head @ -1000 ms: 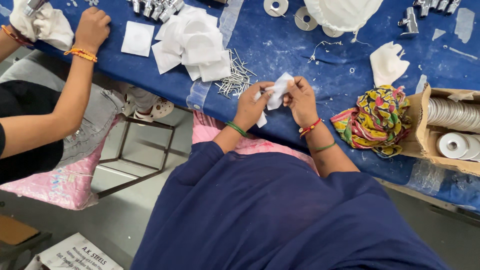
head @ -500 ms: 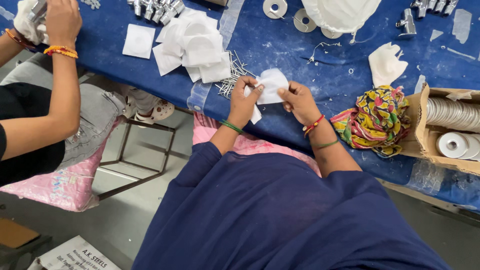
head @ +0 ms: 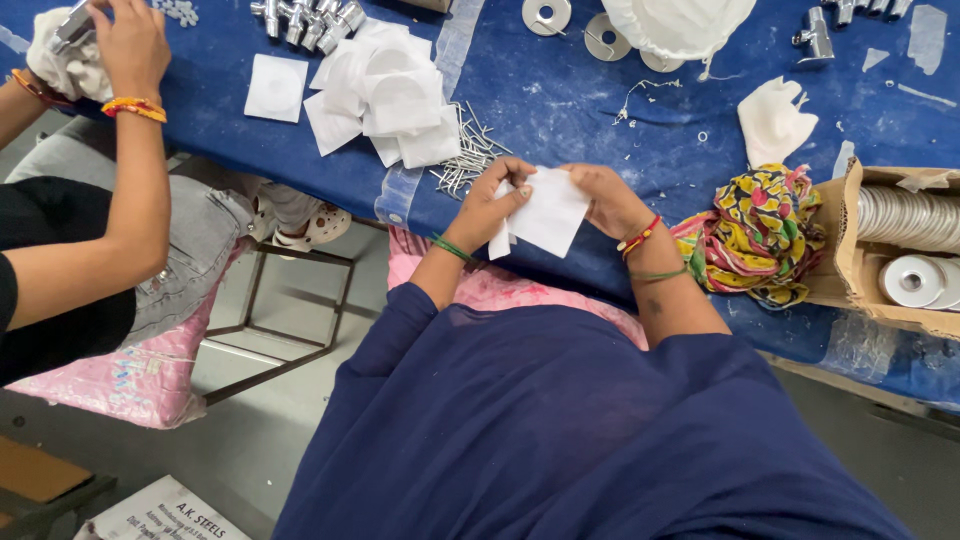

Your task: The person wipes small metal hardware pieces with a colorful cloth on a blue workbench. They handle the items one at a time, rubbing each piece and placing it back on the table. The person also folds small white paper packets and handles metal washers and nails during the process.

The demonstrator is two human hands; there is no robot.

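Observation:
My left hand (head: 493, 203) and my right hand (head: 607, 198) both pinch a small white pouch (head: 547, 215) over the near edge of the blue-covered table (head: 560, 100). The pouch is held flat between the two hands, its lower corner hanging toward me. A heap of thin metal pins (head: 464, 160) lies just beyond my left hand. Next to the pins sits a pile of white pouches (head: 385, 90).
A co-worker's hand (head: 128, 45) at the far left holds a metal part in white cloth. Chrome fittings (head: 305, 15), metal discs (head: 545, 15), a white bag (head: 680, 22), a colourful cloth (head: 760, 235) and a cardboard box of discs (head: 900, 250) lie around. A metal stool frame (head: 290, 310) stands below.
My hands have spread the white pouch out flat and wider. The co-worker's hand moved left and up to the cloth-wrapped metal part.

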